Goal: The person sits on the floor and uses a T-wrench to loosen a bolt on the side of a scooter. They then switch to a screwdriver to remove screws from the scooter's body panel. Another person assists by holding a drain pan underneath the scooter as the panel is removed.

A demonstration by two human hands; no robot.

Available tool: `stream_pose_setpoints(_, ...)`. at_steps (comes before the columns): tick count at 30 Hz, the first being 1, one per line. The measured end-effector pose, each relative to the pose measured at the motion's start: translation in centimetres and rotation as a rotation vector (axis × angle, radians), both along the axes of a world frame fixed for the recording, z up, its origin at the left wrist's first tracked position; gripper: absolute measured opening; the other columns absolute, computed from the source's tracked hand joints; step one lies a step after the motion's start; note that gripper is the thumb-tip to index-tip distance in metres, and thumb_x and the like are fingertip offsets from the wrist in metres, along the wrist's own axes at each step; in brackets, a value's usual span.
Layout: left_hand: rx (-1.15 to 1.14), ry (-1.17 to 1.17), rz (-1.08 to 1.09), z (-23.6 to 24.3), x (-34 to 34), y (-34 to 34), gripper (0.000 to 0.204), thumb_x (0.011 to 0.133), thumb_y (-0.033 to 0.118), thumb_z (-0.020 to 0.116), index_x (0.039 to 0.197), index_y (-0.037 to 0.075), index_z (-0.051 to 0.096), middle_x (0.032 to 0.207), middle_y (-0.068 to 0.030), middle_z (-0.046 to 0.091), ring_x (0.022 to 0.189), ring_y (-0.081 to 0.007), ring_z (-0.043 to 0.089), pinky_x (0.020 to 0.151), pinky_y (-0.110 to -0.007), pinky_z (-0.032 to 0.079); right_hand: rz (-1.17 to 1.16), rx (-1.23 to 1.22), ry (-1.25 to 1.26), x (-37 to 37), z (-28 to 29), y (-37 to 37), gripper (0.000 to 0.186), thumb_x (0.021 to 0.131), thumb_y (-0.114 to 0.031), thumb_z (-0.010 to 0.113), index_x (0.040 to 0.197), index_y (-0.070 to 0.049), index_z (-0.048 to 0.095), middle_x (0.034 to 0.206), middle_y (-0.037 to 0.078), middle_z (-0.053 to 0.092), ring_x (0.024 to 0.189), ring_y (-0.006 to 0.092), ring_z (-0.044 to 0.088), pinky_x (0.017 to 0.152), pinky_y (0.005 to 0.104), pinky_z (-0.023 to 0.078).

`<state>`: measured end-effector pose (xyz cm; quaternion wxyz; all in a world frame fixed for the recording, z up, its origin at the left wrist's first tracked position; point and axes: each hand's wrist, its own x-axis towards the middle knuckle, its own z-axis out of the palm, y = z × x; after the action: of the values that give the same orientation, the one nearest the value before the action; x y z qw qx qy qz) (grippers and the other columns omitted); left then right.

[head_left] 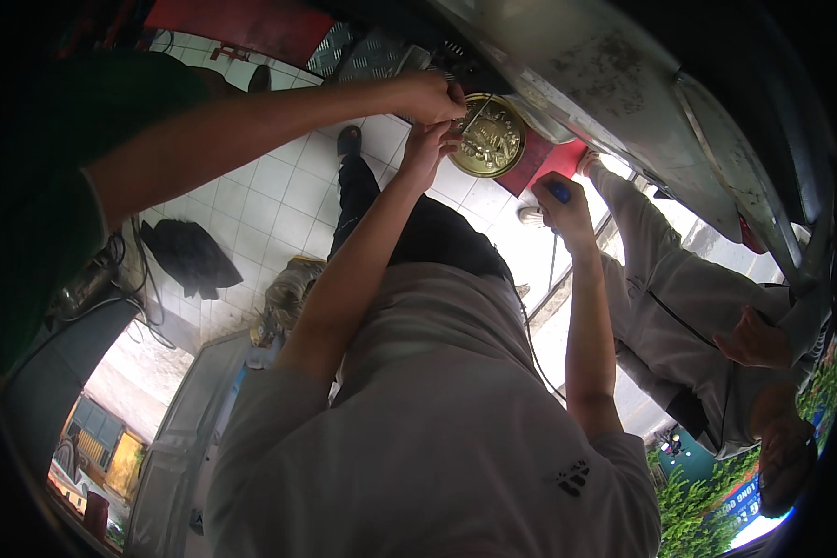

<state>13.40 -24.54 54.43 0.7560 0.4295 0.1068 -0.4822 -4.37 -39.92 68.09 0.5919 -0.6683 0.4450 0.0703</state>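
My left hand (425, 151) is raised with curled fingers just below a co-worker's hand (433, 96) and beside a thin metal rod; what my fingers hold is unclear. A round gold tin (494, 149) with a raised design lies beneath the rod, on a red surface. My right hand (565, 212) is closed on a blue-handled tool (558, 192), its thin shaft pointing back toward my body. Above both hands is a dirty silver vehicle panel (604, 70).
A co-worker in a green sleeve (121, 88) reaches in from the left. Another person (679, 316) in grey is at the right. Dark cloth (188, 256) and cables (139, 284) lie at the left over white tiles (288, 186). A red platform (237, 23) is at the top.
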Motion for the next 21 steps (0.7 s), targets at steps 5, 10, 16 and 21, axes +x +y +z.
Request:
stream_pose_setpoints(5,0.033,-0.042,0.012,-0.3,-0.3,0.0,0.019,0.094,0.020,0.061,0.108,0.009,0.057,0.093,-0.0027,0.062,0.078,-0.0120,0.064,0.064,-0.027,0.048,-0.003,0.005,0.014,-0.1,0.1,0.2,0.009,0.087,-0.012,0.065,0.082,-0.005,0.063,0.057,-0.004,0.049,0.043,0.0023,0.040,0.038,0.0208,0.027)
stream_pose_setpoints(10,0.169,-0.347,0.095,3.3,-0.1,-2.4,0.019,0.094,0.019,0.060,0.096,0.000,0.059,0.074,-0.0060,0.062,0.058,-0.0128,0.062,0.046,-0.025,0.045,0.000,-0.013,-0.014,-0.4,-0.1,0.2,0.009,0.087,-0.012,0.066,0.081,-0.005,0.063,0.058,-0.004,0.049,0.044,0.0023,0.040,0.039,0.0209,0.027)
stream_pose_setpoints(16,0.574,-0.466,0.250,7.2,5.1,-7.4,0.038,0.091,0.024,0.064,0.068,-0.006,0.062,0.055,-0.0099,0.062,0.043,-0.0178,0.062,0.039,-0.029,0.049,-0.043,0.035,-0.037,-0.7,0.0,0.4,0.008,0.087,-0.011,0.065,0.083,-0.005,0.062,0.058,-0.004,0.047,0.044,0.0025,0.038,0.039,0.0209,0.026)
stream_pose_setpoints(21,0.638,-0.755,0.234,5.8,5.9,-7.9,0.035,0.086,0.017,0.063,0.058,-0.004,0.061,0.052,-0.0120,0.061,0.044,-0.0208,0.065,0.042,-0.030,0.052,-0.093,0.021,-0.040,-1.7,0.3,1.0,0.008,0.087,-0.011,0.065,0.083,-0.005,0.062,0.057,-0.004,0.047,0.043,0.0027,0.037,0.039,0.0205,0.026)
